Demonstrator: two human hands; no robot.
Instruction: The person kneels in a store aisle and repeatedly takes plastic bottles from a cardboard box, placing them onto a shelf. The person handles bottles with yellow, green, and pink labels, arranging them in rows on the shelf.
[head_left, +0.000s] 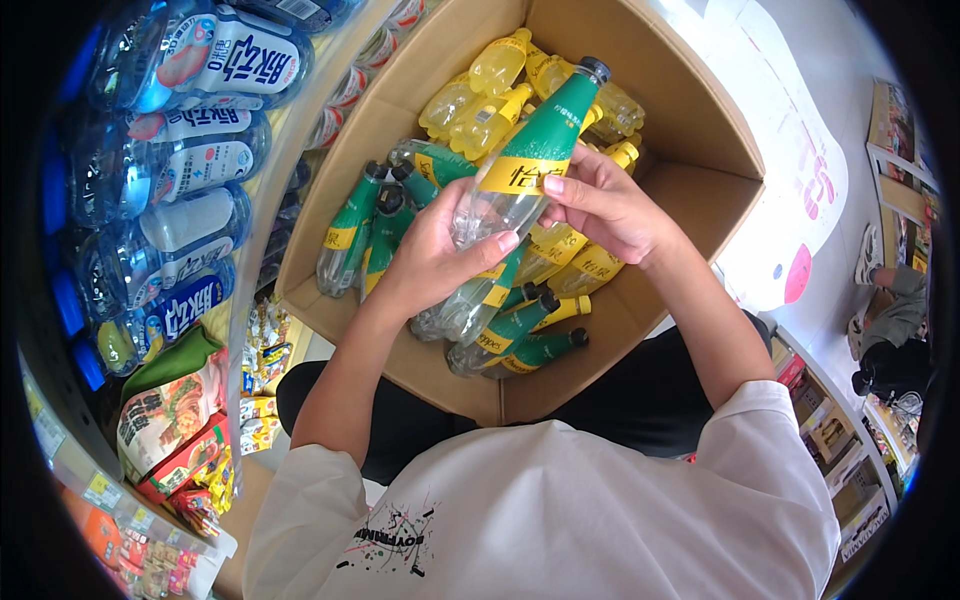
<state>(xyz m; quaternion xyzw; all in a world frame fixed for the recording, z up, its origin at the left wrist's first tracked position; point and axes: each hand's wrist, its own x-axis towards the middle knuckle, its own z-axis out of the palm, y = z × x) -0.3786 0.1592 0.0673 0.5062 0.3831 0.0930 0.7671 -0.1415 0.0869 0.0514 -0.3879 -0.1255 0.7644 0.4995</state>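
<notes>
A clear plastic Schweppes bottle (541, 133) with a green upper sleeve, a yellow label band and a dark cap is tilted above an open cardboard box (705, 97). My left hand (450, 255) wraps its lower end, thumb across the front. On the other side, my right hand (611, 206) pinches the bottle by the label, its thumb on the band and fingers partly hidden behind. Inside the box lie several green-sleeved bottles (349, 232) with dark caps and several yellow-sleeved bottles (487, 120), at mixed angles. The box stands in front of my torso, between my legs.
At left, a shelf holds large blue-capped drink bottles (187, 157), a noodle packet (176, 405) and smaller snack packets (266, 345). A white printed poster (787, 150) is beyond the box's right side. Another person's leg (896, 300) shows at far right, near low display shelves (832, 435).
</notes>
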